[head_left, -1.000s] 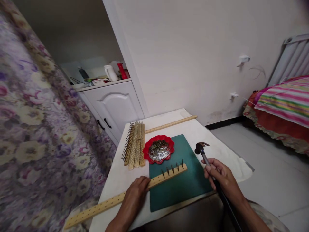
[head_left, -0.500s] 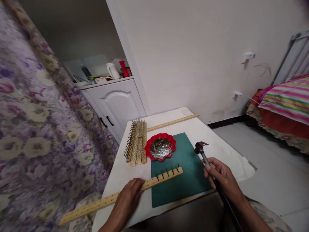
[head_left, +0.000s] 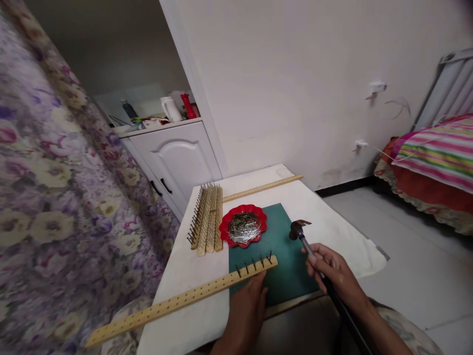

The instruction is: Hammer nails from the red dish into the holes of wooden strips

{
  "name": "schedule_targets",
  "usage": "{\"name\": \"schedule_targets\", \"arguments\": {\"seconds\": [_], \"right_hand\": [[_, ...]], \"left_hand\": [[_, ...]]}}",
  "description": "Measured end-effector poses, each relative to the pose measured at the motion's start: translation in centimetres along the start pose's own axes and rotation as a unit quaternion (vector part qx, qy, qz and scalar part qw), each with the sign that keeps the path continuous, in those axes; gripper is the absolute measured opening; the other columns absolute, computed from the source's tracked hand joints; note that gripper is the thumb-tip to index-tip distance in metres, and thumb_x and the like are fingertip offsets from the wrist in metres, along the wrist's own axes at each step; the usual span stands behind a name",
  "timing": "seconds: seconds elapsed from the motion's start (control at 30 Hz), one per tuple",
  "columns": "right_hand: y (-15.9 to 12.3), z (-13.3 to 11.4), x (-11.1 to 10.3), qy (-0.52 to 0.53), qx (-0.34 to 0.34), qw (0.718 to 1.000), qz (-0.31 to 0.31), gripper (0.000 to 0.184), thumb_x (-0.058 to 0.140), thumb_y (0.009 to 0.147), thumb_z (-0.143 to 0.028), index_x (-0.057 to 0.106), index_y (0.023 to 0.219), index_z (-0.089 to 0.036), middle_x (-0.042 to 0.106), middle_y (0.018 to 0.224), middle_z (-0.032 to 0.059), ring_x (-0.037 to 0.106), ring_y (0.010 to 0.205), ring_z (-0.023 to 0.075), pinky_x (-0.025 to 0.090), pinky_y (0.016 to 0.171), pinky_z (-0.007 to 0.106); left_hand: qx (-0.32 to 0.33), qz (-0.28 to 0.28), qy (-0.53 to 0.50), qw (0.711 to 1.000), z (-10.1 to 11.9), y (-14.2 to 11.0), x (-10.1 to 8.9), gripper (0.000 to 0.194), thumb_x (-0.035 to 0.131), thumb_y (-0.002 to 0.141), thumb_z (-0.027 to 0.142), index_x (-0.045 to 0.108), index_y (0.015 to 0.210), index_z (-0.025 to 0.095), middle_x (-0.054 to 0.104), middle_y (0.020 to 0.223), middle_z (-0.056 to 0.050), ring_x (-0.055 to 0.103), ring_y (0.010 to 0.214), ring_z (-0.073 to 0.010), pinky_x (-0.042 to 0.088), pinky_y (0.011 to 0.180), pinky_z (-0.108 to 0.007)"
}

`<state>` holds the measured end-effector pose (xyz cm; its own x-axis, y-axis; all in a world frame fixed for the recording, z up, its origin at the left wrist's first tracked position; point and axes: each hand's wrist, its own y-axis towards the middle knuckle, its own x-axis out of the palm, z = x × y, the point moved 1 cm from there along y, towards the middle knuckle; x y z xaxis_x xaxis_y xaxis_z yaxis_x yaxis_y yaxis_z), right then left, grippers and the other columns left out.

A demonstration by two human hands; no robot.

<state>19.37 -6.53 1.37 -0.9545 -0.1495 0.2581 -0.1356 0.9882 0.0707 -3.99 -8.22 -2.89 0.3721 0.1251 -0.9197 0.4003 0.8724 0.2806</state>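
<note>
A long wooden strip (head_left: 192,295) with rows of holes lies slanting across the near side of the table. Several dark nails (head_left: 253,264) stand in its right end, the last ones leaning. My left hand (head_left: 246,305) is at the strip's near edge just below these nails, its fingertips meeting the wood. Most of its fingers are hidden, so its grip does not show. In my right hand (head_left: 328,268) is a claw hammer (head_left: 297,230), held by the shaft, its head raised over the green mat (head_left: 284,231).
Loose nails (head_left: 244,228) fill a scalloped red dish (head_left: 225,222). Left of it, several nail-studded strips (head_left: 209,217) lie side by side. Another wooden strip (head_left: 262,188) lies along the back of the white table (head_left: 185,313). A floral curtain (head_left: 74,197) hangs at the left.
My left hand has slid right along the strip, from its middle to below the nails. The hammer head has shifted slightly left and down in view. The strip looks nearly unmoved.
</note>
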Motion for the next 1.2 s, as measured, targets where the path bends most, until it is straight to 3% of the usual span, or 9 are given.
{"name": "schedule_targets", "arguments": {"seconds": [0.17, 0.43, 0.83, 1.2], "right_hand": [[-0.1, 0.3, 0.6, 0.01, 0.014, 1.0, -0.022, 0.021, 0.055, 0.085, -0.037, 0.051, 0.089, -0.017, 0.058, 0.057, -0.0055, 0.043, 0.028, 0.0021, 0.025, 0.031, 0.014], [0.0, 0.6, 0.8, 0.012, 0.031, 0.999, -0.032, 0.022, 0.056, 0.084, -0.038, 0.051, 0.091, -0.017, 0.058, 0.057, -0.0059, 0.042, 0.028, 0.0024, 0.025, 0.031, 0.014], [-0.6, 0.3, 1.6, -0.017, 0.05, 0.997, -0.061, 0.025, 0.055, 0.084, -0.041, 0.051, 0.093, -0.017, 0.057, 0.057, -0.0062, 0.039, 0.028, 0.0037, 0.024, 0.031, 0.016], [-1.4, 0.1, 2.7, -0.021, 0.067, 0.989, -0.132, 0.025, 0.053, 0.086, -0.04, 0.052, 0.095, -0.017, 0.058, 0.058, -0.0055, 0.039, 0.028, 0.0018, 0.021, 0.031, 0.014]], "left_hand": [[-0.126, -0.098, 0.01, 0.987, 1.2, 1.4, 0.6, 0.046, 0.036, 0.09, 0.025, 0.038, 0.135, 0.018, 0.069, 0.104, -0.009, 0.066, 0.089, -0.0221, 0.053, 0.076, -0.033], [-0.188, -0.182, 0.021, 0.965, 3.1, 2.9, -0.7, 0.05, 0.034, 0.091, 0.026, 0.028, 0.14, 0.018, 0.069, 0.103, -0.01, 0.065, 0.095, -0.022, 0.048, 0.08, -0.031], [-0.193, -0.202, 0.026, 0.96, 3.5, 3.3, -0.7, 0.052, 0.034, 0.091, 0.025, 0.026, 0.141, 0.019, 0.066, 0.11, -0.011, 0.063, 0.097, -0.0225, 0.047, 0.083, -0.032], [-0.204, -0.216, 0.049, 0.954, 3.7, 3.4, -0.5, 0.051, 0.036, 0.09, 0.025, 0.028, 0.141, 0.021, 0.067, 0.107, -0.011, 0.065, 0.094, -0.0225, 0.048, 0.08, -0.033]]}}
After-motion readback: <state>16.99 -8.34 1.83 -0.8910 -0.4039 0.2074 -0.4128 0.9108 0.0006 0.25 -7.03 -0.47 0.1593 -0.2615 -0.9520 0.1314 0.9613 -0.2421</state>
